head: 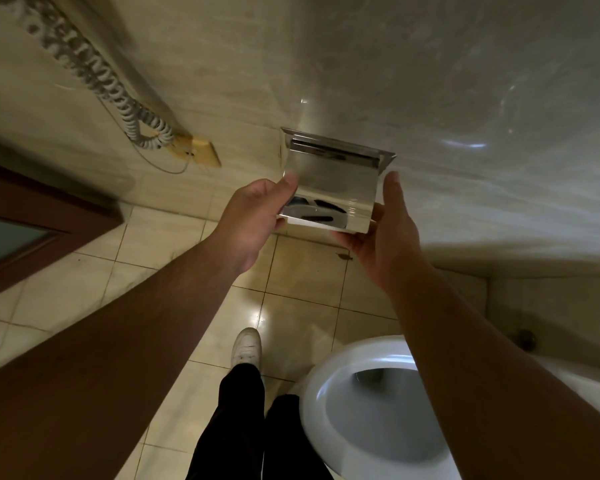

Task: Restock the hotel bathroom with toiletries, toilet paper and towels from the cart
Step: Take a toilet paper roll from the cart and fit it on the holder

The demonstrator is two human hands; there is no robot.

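A shiny steel toilet paper holder [333, 174] is fixed to the tiled wall, its hinged cover flap sticking out toward me. My left hand [253, 220] grips the flap's left edge, thumb on top and fingers underneath. My right hand [385, 233] supports the flap's lower right corner from below, with the index finger straight along its right side. The flap hides whatever is under it, so no roll is visible.
A white toilet bowl [371, 403] with its lid up stands at lower right, close to my legs. A coiled cord [118, 95] runs down the wall to a beige wall socket [201, 152]. A dark wooden door [25, 220] is at left. The floor is cream tile.
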